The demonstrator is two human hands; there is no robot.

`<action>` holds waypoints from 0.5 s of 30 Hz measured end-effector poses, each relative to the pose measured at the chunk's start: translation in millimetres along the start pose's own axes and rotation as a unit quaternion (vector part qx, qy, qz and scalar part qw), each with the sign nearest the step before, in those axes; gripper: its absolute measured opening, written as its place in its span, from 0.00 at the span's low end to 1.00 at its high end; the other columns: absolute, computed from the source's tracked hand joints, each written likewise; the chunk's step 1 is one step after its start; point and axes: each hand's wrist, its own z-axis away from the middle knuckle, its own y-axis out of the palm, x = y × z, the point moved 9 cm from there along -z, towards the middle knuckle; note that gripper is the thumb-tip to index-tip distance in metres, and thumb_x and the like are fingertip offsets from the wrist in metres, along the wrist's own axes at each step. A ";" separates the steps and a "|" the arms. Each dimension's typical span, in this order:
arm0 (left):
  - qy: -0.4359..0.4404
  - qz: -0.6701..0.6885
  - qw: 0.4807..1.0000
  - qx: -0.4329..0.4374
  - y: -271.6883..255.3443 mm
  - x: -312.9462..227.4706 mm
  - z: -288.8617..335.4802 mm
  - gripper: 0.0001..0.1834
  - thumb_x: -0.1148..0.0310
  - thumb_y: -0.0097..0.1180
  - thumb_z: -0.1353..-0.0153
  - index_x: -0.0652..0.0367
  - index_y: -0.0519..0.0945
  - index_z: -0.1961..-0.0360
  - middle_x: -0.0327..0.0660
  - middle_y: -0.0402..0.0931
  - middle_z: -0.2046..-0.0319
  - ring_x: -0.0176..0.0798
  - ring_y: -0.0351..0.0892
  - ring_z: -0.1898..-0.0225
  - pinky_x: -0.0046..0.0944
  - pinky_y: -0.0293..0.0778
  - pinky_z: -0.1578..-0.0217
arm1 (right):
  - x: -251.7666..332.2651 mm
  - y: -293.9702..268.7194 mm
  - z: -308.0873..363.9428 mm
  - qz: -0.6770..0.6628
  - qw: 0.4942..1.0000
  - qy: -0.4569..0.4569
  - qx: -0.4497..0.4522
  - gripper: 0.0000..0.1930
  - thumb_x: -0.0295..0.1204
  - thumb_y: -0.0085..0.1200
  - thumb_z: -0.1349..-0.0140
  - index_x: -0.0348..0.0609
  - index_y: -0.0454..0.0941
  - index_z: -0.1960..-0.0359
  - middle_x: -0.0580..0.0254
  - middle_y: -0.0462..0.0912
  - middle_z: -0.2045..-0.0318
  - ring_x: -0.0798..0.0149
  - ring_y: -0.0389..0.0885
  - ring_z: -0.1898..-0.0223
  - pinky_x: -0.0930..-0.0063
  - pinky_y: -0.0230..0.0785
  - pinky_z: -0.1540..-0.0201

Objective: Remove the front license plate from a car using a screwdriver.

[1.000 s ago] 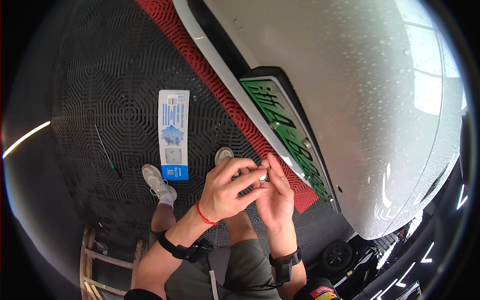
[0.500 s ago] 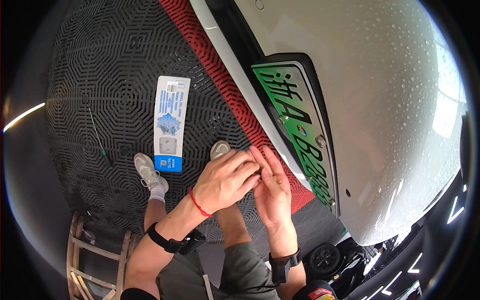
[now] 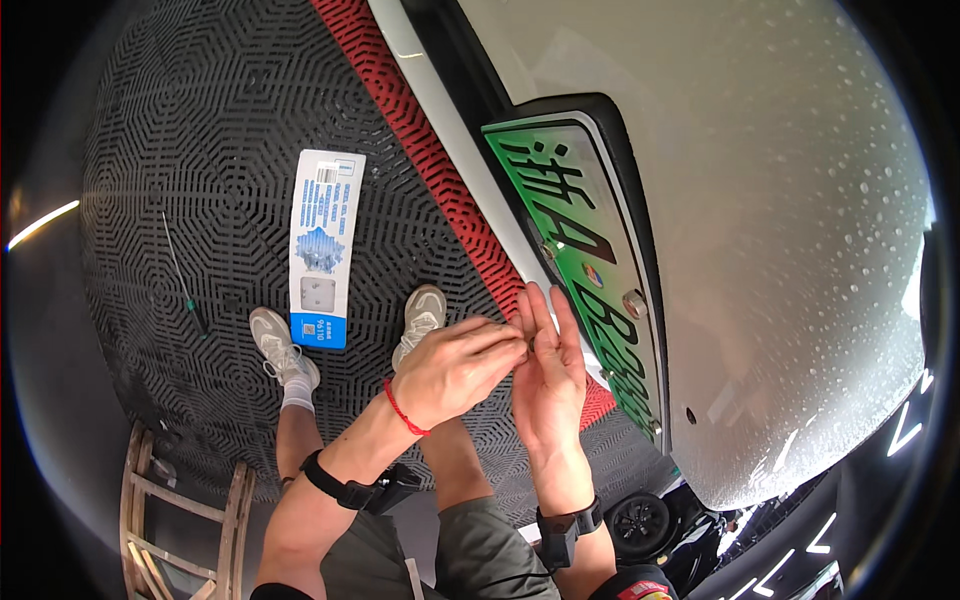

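In front of me my left hand (image 3: 452,372), a red string on its wrist, has its fingers closed in a pinch. Its fingertips touch the fingers and thumb of my right hand (image 3: 550,395). That hand lies palm up, two fingers stretched out and the thumb bent inward. Anything small between the fingertips is too hidden to name. Just beyond and to the right, a green licence plate (image 3: 572,222) sits in a dark frame on a light-coloured car (image 3: 760,200) beaded with water. Several bolts show on the plate, one a shiny bolt head (image 3: 634,303) at its upper edge.
A white and blue printed package (image 3: 322,262) lies on the dark grid mat (image 3: 230,110), with a green-handled screwdriver (image 3: 195,312) left of it. A red mat strip (image 3: 425,150) runs beside the bumper. A wooden ladder (image 3: 180,490) stands lower left; a car wheel (image 3: 640,525) shows lower right.
The view has shifted slightly, so the plate and package sit a little further left. My left fingers have drawn together into a tighter pinch against my right hand.
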 end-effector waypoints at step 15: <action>-0.272 0.306 0.830 -0.379 34.3 67.9 -13.7 0.10 0.80 0.63 0.46 0.66 0.81 0.61 0.43 0.78 0.63 0.30 0.79 0.65 0.27 0.75 0.64 | -45.4 -55.7 -7.2 -0.048 0.988 0.081 -0.124 0.21 0.22 0.39 0.32 0.36 0.58 0.38 0.51 0.73 0.49 0.63 0.73 0.47 0.68 0.67 0.42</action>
